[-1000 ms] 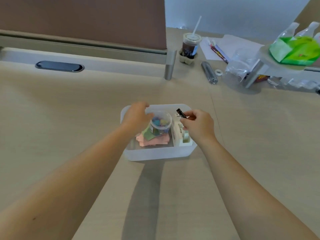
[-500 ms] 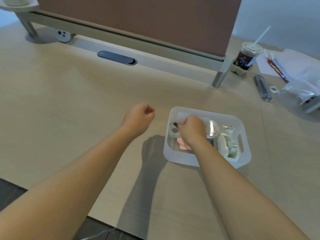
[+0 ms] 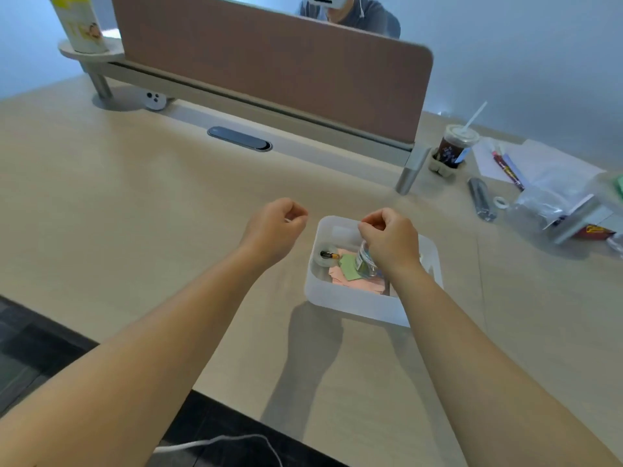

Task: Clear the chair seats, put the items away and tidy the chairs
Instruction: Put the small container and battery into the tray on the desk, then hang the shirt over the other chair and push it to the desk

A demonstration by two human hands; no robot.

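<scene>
A white plastic bin (image 3: 350, 299) sits on the desk in front of me. Inside lie pink and green paper notes (image 3: 350, 273), a clear jar (image 3: 363, 264), a tape roll (image 3: 324, 258) and a small black-and-gold battery-like item (image 3: 329, 254). My right hand (image 3: 391, 241) hovers over the bin with fingers curled shut and nothing visible in it. My left hand (image 3: 274, 227) is a loose fist above the desk, just left of the bin, holding nothing. No chair is in view.
A brown divider panel (image 3: 269, 62) runs across the desk's far side, with a person behind it. An iced drink cup (image 3: 455, 146), pens, papers and plastic bags (image 3: 546, 197) lie at the right. The desk's front edge and a white cable (image 3: 219, 443) are below.
My right hand put the small black item into the bin's left side and rose out empty. My left hand left the jar and drew back left. The view swung left.
</scene>
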